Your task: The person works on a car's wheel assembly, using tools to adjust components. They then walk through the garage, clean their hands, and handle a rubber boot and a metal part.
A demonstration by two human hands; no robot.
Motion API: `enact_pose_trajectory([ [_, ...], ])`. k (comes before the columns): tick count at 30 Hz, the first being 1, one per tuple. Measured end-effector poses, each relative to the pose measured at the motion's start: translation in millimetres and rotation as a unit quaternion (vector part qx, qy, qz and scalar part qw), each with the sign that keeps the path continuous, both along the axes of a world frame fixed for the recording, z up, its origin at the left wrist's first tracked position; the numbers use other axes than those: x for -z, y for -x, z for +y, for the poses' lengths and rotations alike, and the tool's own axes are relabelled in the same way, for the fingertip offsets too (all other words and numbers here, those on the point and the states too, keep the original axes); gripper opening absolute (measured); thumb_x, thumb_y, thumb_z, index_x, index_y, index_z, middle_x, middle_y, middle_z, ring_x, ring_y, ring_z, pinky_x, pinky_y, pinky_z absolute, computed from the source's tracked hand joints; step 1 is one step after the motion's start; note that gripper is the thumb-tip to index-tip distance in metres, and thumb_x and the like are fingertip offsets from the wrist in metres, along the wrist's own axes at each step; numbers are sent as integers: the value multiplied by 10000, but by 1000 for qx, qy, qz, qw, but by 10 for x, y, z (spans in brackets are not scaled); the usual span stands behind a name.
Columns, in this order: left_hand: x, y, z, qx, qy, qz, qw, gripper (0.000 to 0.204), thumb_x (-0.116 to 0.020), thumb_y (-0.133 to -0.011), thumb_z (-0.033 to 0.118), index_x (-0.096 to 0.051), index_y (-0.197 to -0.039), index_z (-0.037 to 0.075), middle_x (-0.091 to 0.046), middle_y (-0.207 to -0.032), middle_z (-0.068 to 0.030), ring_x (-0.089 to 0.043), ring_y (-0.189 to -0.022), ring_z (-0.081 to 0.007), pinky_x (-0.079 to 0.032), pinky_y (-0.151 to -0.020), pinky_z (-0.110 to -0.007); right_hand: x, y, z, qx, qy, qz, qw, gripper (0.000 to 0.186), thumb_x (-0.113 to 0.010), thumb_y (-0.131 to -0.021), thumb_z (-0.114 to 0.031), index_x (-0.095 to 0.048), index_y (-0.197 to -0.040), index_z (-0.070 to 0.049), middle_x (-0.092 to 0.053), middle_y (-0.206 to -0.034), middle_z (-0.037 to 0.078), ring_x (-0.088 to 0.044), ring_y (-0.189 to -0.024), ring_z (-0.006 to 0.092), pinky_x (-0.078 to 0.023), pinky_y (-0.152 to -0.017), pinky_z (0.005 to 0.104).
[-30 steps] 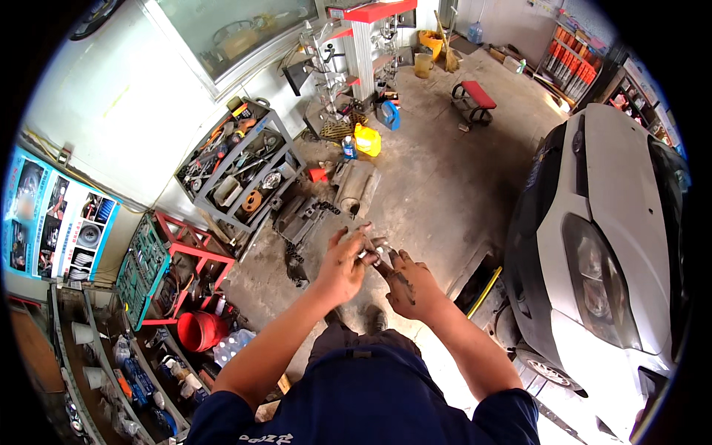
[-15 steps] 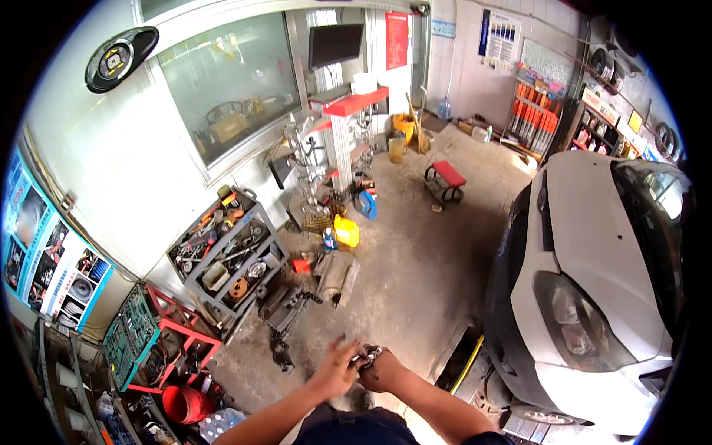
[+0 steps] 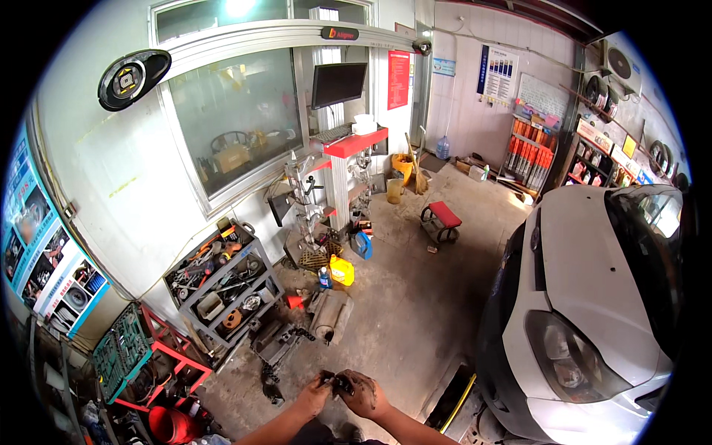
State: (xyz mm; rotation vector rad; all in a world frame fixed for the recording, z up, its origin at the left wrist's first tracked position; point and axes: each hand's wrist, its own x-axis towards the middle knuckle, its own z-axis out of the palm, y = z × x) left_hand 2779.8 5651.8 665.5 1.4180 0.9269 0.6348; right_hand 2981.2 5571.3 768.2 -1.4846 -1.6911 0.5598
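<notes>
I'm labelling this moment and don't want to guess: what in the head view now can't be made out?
All in the head view:
- Dark thing between the left hand and right hand: small and partly covered by them, so its kind and which hand grips it are unclear.
- Car: far end cut off by the dark right rim.
- Bucket: bottom cut off by the lower edge.
- Window: its hazy glass blurs what is behind.

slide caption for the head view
Left hand and smudged right hand close together over workshop floor; silver car right, tool cart left.
</notes>
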Motion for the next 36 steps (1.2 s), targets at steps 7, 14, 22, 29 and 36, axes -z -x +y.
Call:
enact_pose_trajectory([
  [7, -473, 96, 743, 30, 299, -434, 850, 652, -505, -1061, 451, -359, -1652, 216, -369, -1708, -131, -539, -1409, -366, -416, -1148, -581, -24, 71, 693, 36, -53, 20, 998, 196, -755, -924, -136, -746, -1112, -79, -732, -1041, 163, -716, -968, 391, -589, -842, 451],
  [14, -974, -204, 1865, 34, 350, -570, 743, 686, -497, -1078, 564, -409, -1618, 150, -358, -1685, -131, -495, -1424, -435, -393, -1167, -607, 49, -68, 2008, 102, 5, 156, 983, 156, -751, -895, 7, -687, -1037, 3, -695, -941, 155, -705, -867, 284, -555, -794, 370],
  [22, -993, -965, 3270, 59, 386, -503, 771, 838, -351, -1053, 723, -316, -1664, 150, -313, -1717, -155, -291, -1567, -441, -262, -1265, -605, -550, -437, 3183, 56, 6, 76, 996, 260, -808, -885, -23, -710, -1125, -34, -705, -1028, 131, -713, -876, 241, -565, -785, 348],
  [29, -1313, -2268, 4131, 227, 417, -449, 757, 976, -288, -1006, 822, -184, -1721, 166, -230, -1753, -96, -214, -1596, -261, -96, -1304, -434, -498, -1632, 4143, 276, -29, -7, 961, 153, -708, -856, 24, -703, -998, -32, -690, -979, 186, -673, -904, 425, -559, -801, 468],
  [36, -1259, -4241, 5505, 114, 402, -464, 781, 829, -326, -1031, 752, -344, -1665, 217, -400, -1678, 30, -423, -1490, -200, -267, -1240, -582, -355, -2967, 4883, 228, -100, 148, 957, 145, -686, -969, -1, -672, -1114, 2, -696, -1015, 164, -683, -927, 293, -547, -822, 384],
])
